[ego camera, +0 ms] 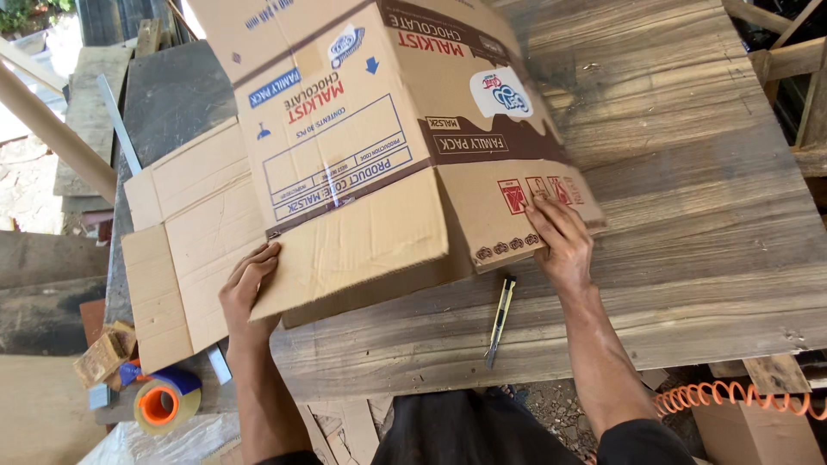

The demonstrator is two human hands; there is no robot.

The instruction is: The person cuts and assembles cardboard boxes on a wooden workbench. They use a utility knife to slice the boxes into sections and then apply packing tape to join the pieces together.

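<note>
A large brown cardboard box (379, 129) with printed panels and opened flaps rests on a weathered wooden table (689, 215). My left hand (248, 288) grips the edge of the box's near left flap. My right hand (560, 241) presses flat on the box's near right corner panel. A yellow utility knife (500, 320) lies on the table just in front of the box, between my two hands and closer to the right one.
A roll of tape with an orange core (165, 401) and a small wooden block (103, 357) sit at the lower left. An orange coiled hose (732, 396) hangs at the lower right. Wooden planks and beams (52, 129) lie left of the table.
</note>
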